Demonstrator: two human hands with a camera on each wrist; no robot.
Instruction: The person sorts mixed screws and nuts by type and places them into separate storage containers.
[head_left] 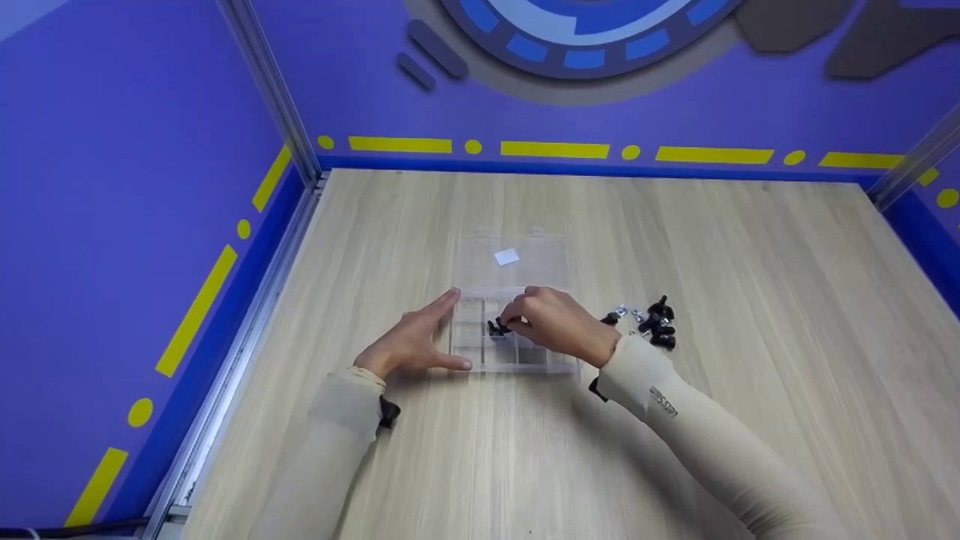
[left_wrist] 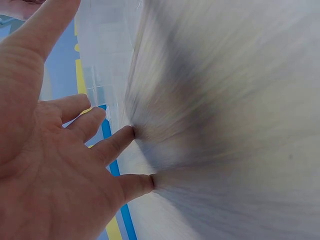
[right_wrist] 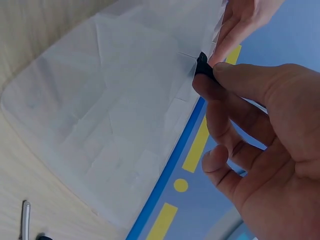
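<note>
A clear plastic compartment box (head_left: 536, 368) lies with its lid (head_left: 476, 266) folded back behind it. My left hand (head_left: 412, 341) spreads along the box's left side, thumb by the front corner and fingertips by the back one. In the left wrist view, two fingertips (left_wrist: 129, 133) of it rest on the table. My right hand (head_left: 559, 322) is over the middle compartments. Between thumb and index finger it pinches a small black part (right_wrist: 202, 64), mostly hidden by the fingers. Other small black pieces (head_left: 493, 328) sit in a middle compartment beneath.
Right of the box lies a loose pile of black knob-like parts (head_left: 661, 309) and small shiny metal pieces (head_left: 622, 310), partly behind my right wrist. A white paper square (head_left: 507, 257) is on the lid. Blue panel walls (head_left: 420, 161) border the wooden table (head_left: 712, 247).
</note>
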